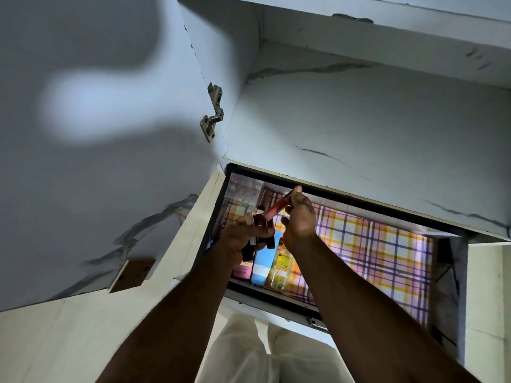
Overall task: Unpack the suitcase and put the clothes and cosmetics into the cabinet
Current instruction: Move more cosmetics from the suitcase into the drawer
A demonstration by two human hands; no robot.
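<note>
An open cabinet drawer (276,298) lined with checked paper (373,244) lies below me. My left hand (243,236) grips a bunch of several small lipstick-like tubes (258,219) over the drawer's left end. My right hand (300,219) pinches a red lip gloss tube (276,207), tilted, just above that bunch. Along the drawer's front left stand a pink tube (243,270), a blue tube (262,262) and a yellow bottle (282,268). A clear organiser box (244,190) sits in the back left corner.
The open cabinet door (96,161) with its metal hinge (213,113) stands to the left. A marbled white shelf (359,120) hangs over the drawer's back. My pale trousers (249,355) show under the drawer.
</note>
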